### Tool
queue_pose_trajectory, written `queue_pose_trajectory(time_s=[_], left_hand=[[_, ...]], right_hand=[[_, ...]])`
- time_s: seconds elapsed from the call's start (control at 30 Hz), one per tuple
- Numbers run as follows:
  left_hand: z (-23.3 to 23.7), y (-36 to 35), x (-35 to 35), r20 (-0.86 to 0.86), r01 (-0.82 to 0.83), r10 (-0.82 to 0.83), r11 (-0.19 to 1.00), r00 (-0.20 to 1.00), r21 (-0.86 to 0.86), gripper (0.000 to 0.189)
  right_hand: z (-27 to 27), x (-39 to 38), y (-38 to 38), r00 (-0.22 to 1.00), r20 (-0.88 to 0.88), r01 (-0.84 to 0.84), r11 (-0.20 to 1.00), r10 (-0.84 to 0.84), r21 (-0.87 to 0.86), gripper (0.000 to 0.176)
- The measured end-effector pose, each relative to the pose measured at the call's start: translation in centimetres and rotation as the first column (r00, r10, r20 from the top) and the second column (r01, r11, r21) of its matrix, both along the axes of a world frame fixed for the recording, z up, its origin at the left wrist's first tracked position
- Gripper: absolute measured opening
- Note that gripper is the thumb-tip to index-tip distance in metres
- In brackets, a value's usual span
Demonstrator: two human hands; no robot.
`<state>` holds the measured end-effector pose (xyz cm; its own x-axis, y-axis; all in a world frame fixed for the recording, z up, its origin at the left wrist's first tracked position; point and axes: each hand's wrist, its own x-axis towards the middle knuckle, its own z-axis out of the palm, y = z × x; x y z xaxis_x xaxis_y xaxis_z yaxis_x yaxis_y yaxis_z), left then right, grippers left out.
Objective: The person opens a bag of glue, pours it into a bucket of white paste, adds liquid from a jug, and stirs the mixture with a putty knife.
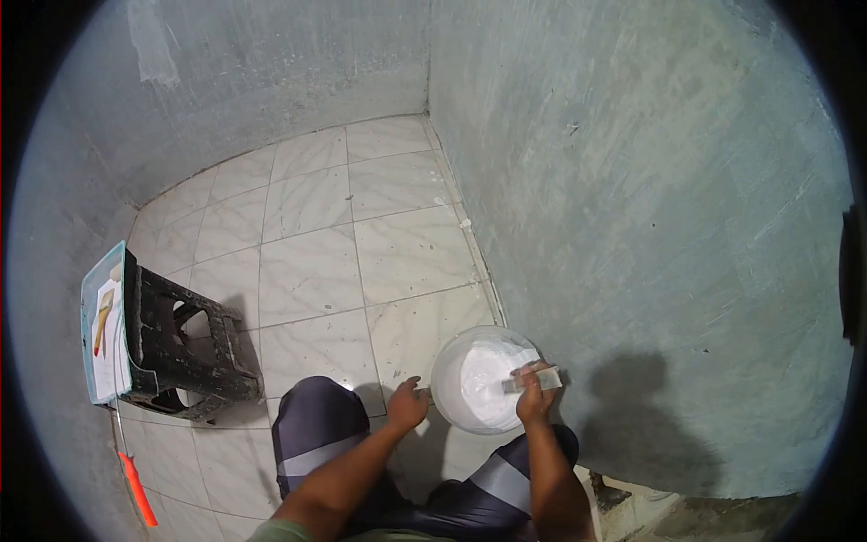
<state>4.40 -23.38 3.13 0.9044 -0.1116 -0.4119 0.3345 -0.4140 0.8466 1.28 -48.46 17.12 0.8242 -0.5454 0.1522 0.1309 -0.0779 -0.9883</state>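
Between my knees, on the tiled floor, stands a round translucent bucket [444,397] with white paste [488,375] inside. My right hand [533,402] is closed around a flat, pale scraper-like tool [545,378] over the bucket's right side. One end of that tool points in over the paste. At the bucket's left rim is my left hand [408,406], its fingers curled and the thumb raised. A small dark bit shows between it and the rim; what it grips, if anything, I cannot make out.
A black plastic stool [185,339] at left bears a light-blue tray [88,348] with a paint brush [102,323] and white paper [110,361]. Below it is a roller with an orange handle [137,490]. A grey plastered wall [650,226] rises close on the right.
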Motion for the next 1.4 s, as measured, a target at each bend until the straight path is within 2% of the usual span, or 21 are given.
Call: queue_pose_trajectory(time_s=[0.07,0.13,0.17,0.2,0.27,0.33,0.4,0.5,0.53,0.6,0.67,0.7,0.8,0.83,0.87,0.93,1.07,1.13,1.17,1.3,1.4], left_hand=[[-0.9,-0.4,1.5,0.186,0.341,-0.55,0.711,0.814,0.615,0.062],[-1.5,-1.6,2.9,0.141,0.42,-0.651,0.624,0.746,0.659,0.063],[-0.4,-2.3,3.2,-0.031,0.572,-0.712,0.536,0.701,0.622,0.053],[0.0,-2.6,3.5,-0.202,0.711,-0.757,0.436,0.621,0.552,0.046],[-2.9,-2.4,3.1,-0.205,0.735,-0.77,0.439,0.604,0.517,0.044],[-6.5,-2.5,1.3,-0.215,0.762,-0.784,0.434,0.582,0.48,0.043],[-9.5,-3.0,-0.8,0.095,0.691,-0.784,0.591,0.614,0.416,0.043],[-11.3,-3.9,-2.8,0.172,0.604,-0.666,0.737,0.726,0.303,0.047],[-11.4,-4.1,-3.2,0.177,0.601,-0.663,0.74,0.728,0.302,0.047],[-11.2,-4.2,-4.2,0.23,0.498,-0.547,0.834,0.805,0.238,0.047],[-5.8,-4.4,-5.0,0.025,0.497,-0.528,0.814,0.849,0.301,0.045],[-3.5,-4.3,-4.9,-0.19,0.524,-0.49,0.77,0.851,0.365,0.044],[-2.5,-3.6,-4.5,-0.127,0.5,-0.492,0.775,0.861,0.386,0.043],[-1.7,-3.1,-4.1,-0.117,0.489,-0.485,0.78,0.867,0.392,0.043],[-0.9,-2.3,-4.2,0.008,0.461,-0.488,0.828,0.873,0.319,0.042],[2.2,-1.3,-4.2,0.143,0.425,-0.464,0.874,0.874,0.237,0.042],[10.6,1.0,-3.0,0.08,0.388,-0.42,0.884,0.904,0.26,0.043],[13.9,2.6,-2.9,0.035,0.374,-0.398,0.884,0.917,0.281,0.043],[16.0,3.9,-2.9,0.028,0.354,-0.378,0.889,0.926,0.289,0.042],[27.7,8.3,-3.9,-0.118,0.333,-0.312,0.884,0.943,0.328,0.041],[37.2,10.8,-5.9,-0.143,0.286,-0.252,0.904,0.957,0.319,0.042]], right_hand=[[0.0,1.4,0.2,0.993,0.101,0.067,0.998,-0.065,-0.018,0.015],[-5.2,0.7,1.0,0.964,0.236,0.223,0.867,-0.127,-0.446,0.012],[-8.3,-0.3,1.7,0.977,0.213,-0.042,0.967,-0.013,0.25,0.01],[-3.9,-2.3,2.6,0.995,0.034,-0.097,0.985,0.093,0.14,0.009],[-0.9,-3.6,0.9,0.979,0.01,-0.204,0.972,0.204,0.121,0.011],[0.3,-1.8,0.0,0.999,0.041,-0.002,0.977,-0.007,0.213,0.011],[2.4,0.0,1.2,0.995,0.091,0.032,0.999,-0.035,0.04,0.009],[-2.4,-0.8,3.3,0.979,0.169,-0.152,0.956,0.112,0.249,0.01],[-2.8,-1.9,2.8,0.955,0.11,-0.292,0.933,0.274,0.212,0.01],[-2.6,-3.1,1.3,0.972,0.076,-0.214,0.972,0.222,-0.099,0.003],[-0.5,-1.7,-0.1,0.999,0.035,-0.037,0.999,0.037,-0.003,0.004],[1.4,-1.4,0.4,0.998,0.014,-0.057,0.984,0.06,-0.171,0.005],[3.7,-2.0,4.5,0.971,0.18,-0.172,0.982,0.157,0.074,0.013],[6.2,-2.8,5.7,0.985,0.073,-0.171,0.966,0.159,0.196,0.013],[7.9,-3.2,4.8,0.971,0.035,-0.233,0.969,0.236,-0.085,0.011],[12.3,-2.4,4.8,0.988,-0.111,-0.108,0.994,0.107,-0.004,0.008],[16.5,0.8,7.1,0.97,0.239,-0.072,0.991,0.045,0.108,0.009],[18.0,0.5,9.1,0.848,0.389,-0.387,0.922,0.359,-0.009,0.01],[19.8,0.1,9.4,0.787,0.377,-0.573,0.805,0.489,0.153,0.012],[31.6,2.0,12.3,0.918,0.268,-0.318,0.946,0.292,0.059,0.019],[38.2,3.2,16.6,0.866,0.37,-0.417,0.894,0.337,0.163,0.019]])
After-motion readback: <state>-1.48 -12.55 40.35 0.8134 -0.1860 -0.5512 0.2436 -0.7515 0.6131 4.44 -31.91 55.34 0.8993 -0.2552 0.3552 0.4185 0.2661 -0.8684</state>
